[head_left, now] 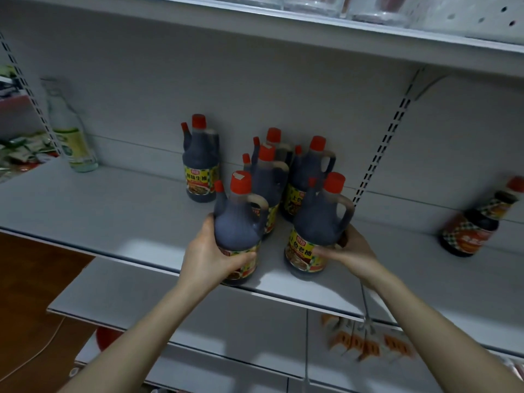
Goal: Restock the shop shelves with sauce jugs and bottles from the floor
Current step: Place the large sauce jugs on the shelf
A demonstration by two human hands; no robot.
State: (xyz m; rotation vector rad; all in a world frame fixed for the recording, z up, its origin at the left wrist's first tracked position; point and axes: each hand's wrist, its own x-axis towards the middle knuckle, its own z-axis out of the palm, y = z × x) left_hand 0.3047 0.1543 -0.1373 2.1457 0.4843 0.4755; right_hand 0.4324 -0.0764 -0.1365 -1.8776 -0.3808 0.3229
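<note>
Two soy sauce jugs are held upright at the near edge of the white shelf. The left jug is gripped round its lower body by the left hand, the right jug by the right hand, with fingers curled over the labels. The low grips are judged to steady the heavy jugs, and the spot just in front of the cluster of like jugs to group the stock by kind.

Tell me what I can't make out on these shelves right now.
Head view:
- Rear jugs: labels hidden by jugs in front.
- Left jug: label mostly covered by the left hand.
- Right hand: fingers hidden behind the right jug.
- Far-right bottle: label blurred.
- Top-shelf containers: cut off by the upper edge.
</note>
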